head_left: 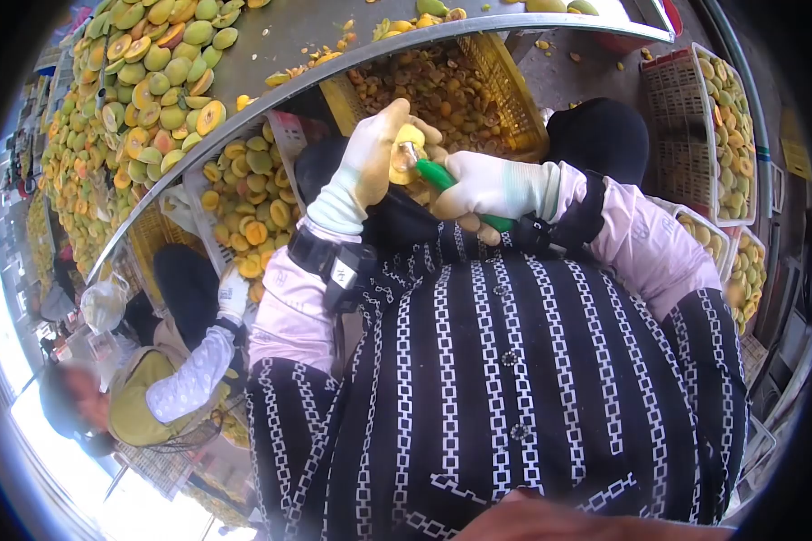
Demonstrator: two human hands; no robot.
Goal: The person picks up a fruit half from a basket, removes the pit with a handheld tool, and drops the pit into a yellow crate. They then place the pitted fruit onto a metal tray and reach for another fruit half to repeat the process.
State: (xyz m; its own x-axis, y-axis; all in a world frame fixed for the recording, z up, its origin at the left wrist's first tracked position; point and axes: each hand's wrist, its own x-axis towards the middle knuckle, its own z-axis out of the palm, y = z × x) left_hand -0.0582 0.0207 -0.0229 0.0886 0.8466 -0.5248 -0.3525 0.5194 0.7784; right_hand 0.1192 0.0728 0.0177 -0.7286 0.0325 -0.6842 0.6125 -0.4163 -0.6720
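My left hand (374, 160), in a pale glove stained yellow at the fingers, is closed around a yellow peach half (401, 164) with its cut face showing. My right hand (489, 185), gloved too, is wrapped round a green-handled pitting tool (436, 175). The tool's metal tip meets the cut face of the peach half. Both hands are in front of my chest, above my lap. Beyond them a yellow crate (505, 81) holds a heap of brownish pits and scraps; the fingers partly hide its near side.
A metal-edged table (289, 47) bears a large heap of peach halves (158, 81). A crate of peach halves (253, 194) stands at my left, near a co-worker's gloved hand (233, 293). More filled white crates (681, 126) stand at my right.
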